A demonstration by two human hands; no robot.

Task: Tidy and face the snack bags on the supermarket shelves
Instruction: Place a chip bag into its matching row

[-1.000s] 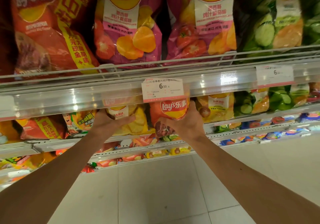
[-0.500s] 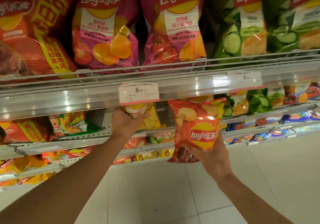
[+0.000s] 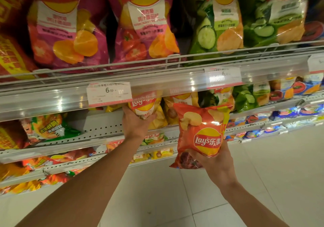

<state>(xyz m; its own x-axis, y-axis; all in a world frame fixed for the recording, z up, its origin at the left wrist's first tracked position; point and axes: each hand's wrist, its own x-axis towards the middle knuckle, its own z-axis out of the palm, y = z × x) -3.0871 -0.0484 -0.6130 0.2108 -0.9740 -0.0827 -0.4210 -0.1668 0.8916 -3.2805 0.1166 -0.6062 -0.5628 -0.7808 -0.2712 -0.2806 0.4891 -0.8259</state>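
Red Lay's bag [image 3: 201, 134] in right hand [image 3: 216, 163]

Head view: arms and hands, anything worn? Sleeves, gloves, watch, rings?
Both forearms are bare across all that the frame shows; no sleeve edge appears. The left hand and right hand wear no gloves. No watch, band or bracelet shows at either wrist, and no ring on the fingers that show. No markings or tags are visible on either arm.

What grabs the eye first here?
The red Lay's bag, held out in front of the shelves by the right hand at centre right. Next, the left hand gripping a yellow Lay's bag on the shelf under the 6.50 price tag.
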